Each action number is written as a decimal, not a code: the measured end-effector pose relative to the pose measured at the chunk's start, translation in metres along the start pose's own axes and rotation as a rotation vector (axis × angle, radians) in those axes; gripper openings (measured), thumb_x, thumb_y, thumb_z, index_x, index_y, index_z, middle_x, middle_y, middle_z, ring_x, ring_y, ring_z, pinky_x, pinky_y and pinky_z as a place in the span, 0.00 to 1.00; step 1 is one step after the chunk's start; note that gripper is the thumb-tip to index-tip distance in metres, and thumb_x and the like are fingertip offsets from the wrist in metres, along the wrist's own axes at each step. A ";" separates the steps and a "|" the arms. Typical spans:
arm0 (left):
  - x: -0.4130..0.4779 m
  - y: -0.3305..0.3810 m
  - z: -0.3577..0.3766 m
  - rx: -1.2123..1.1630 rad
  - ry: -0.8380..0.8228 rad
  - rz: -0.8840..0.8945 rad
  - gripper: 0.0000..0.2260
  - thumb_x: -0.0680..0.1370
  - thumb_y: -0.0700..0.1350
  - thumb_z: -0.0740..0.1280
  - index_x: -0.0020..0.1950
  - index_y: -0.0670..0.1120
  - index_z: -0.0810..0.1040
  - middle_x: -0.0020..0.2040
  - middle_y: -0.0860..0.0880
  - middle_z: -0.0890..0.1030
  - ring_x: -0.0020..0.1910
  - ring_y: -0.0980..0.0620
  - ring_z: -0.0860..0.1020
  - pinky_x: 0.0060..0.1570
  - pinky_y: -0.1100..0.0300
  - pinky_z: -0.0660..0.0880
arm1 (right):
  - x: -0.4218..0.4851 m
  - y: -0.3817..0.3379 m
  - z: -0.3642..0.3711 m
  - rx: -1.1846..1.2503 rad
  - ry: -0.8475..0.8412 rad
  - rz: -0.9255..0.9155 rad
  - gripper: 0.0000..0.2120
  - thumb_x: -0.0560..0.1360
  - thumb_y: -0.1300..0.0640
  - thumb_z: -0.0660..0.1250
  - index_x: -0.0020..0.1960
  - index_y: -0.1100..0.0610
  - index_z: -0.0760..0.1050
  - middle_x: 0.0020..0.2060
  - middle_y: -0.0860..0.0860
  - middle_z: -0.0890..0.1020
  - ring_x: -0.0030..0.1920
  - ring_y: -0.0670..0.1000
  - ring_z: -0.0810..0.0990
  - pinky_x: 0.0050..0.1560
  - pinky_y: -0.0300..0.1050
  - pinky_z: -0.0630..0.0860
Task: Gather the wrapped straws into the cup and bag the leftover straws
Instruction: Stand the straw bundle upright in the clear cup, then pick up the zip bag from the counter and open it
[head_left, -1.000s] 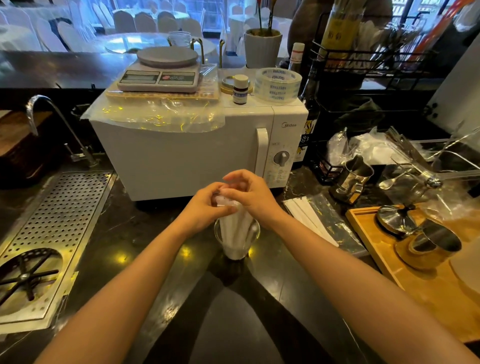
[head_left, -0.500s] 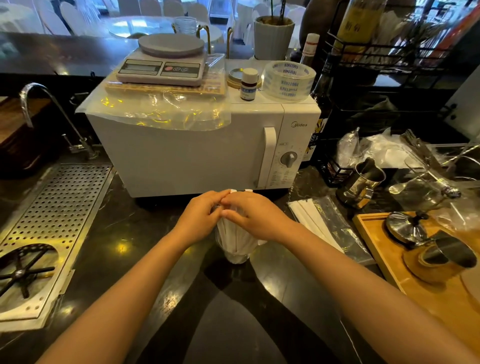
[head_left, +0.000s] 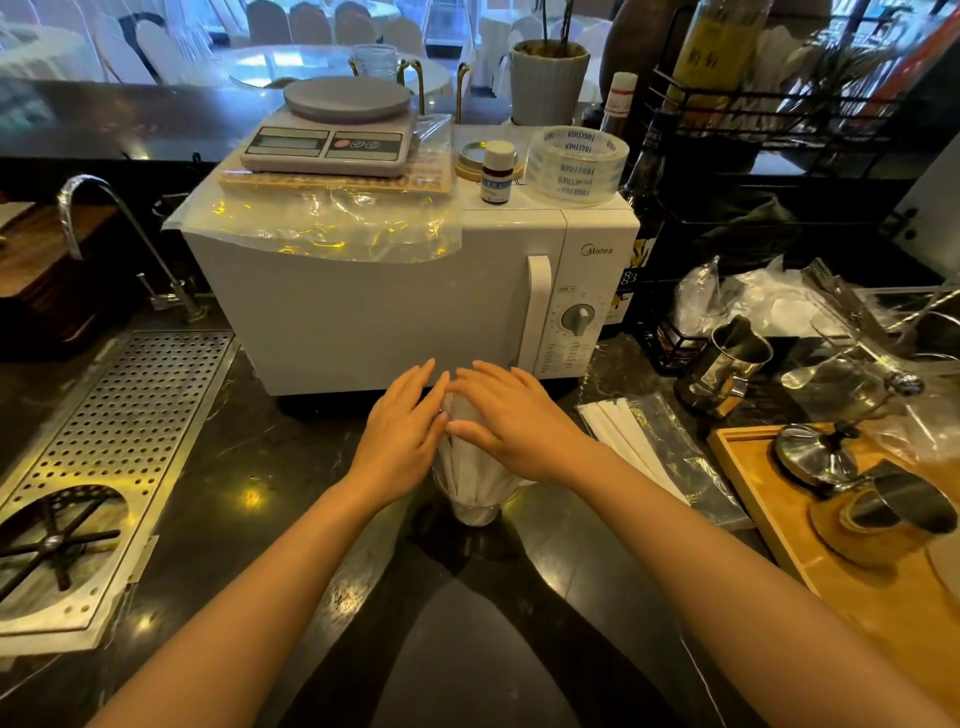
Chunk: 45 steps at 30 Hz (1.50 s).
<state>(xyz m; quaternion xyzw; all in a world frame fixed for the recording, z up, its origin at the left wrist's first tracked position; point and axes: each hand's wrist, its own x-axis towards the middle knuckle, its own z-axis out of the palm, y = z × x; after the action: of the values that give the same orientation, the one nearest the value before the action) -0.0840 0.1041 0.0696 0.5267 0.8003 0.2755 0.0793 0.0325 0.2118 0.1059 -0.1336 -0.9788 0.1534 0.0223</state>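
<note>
A clear cup (head_left: 475, 512) stands on the dark counter in front of the microwave, filled with white wrapped straws (head_left: 470, 467) that stand upright in a bunch. My left hand (head_left: 402, 434) lies flat against the left side of the straw tops, fingers extended. My right hand (head_left: 511, 415) rests flat over their tops and right side, its thumb against the bunch. The straw tops are mostly hidden under both hands. More wrapped straws (head_left: 626, 444) lie on a clear plastic bag (head_left: 685, 457) to the right of the cup.
A white microwave (head_left: 395, 306) stands just behind the cup, with a scale, tape roll and small bottle on top. A perforated metal drain tray (head_left: 104, 447) lies left. A wooden tray (head_left: 883, 587) with metal jugs sits right, with a steel pitcher (head_left: 727, 366) behind the bag.
Both hands went from pinching the straw tops with curled fingers to lying flat and spread over them. The view has shifted slightly downward and closer.
</note>
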 end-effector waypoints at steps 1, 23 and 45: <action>0.001 -0.001 0.001 0.008 -0.019 -0.007 0.21 0.80 0.47 0.52 0.72 0.48 0.51 0.76 0.48 0.52 0.74 0.50 0.48 0.72 0.53 0.47 | 0.000 0.003 0.001 -0.010 -0.026 0.027 0.27 0.77 0.41 0.48 0.73 0.50 0.51 0.75 0.50 0.54 0.75 0.49 0.46 0.73 0.54 0.44; 0.029 0.086 -0.009 0.174 0.033 0.181 0.25 0.77 0.58 0.48 0.65 0.57 0.34 0.70 0.55 0.35 0.69 0.56 0.33 0.69 0.51 0.34 | -0.054 0.048 -0.048 0.111 0.188 0.267 0.32 0.74 0.36 0.47 0.64 0.42 0.26 0.73 0.48 0.33 0.72 0.46 0.32 0.71 0.55 0.34; 0.015 0.172 0.166 0.238 -0.484 0.300 0.32 0.76 0.59 0.54 0.73 0.46 0.44 0.76 0.42 0.42 0.74 0.43 0.42 0.72 0.47 0.43 | -0.203 0.156 0.023 0.011 -0.106 0.587 0.35 0.77 0.45 0.55 0.73 0.55 0.38 0.75 0.56 0.43 0.75 0.54 0.43 0.75 0.53 0.46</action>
<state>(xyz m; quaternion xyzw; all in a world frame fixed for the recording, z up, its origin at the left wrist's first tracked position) 0.1159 0.2271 0.0236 0.6950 0.6980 0.0552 0.1637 0.2657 0.2939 0.0351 -0.4026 -0.8973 0.1655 -0.0736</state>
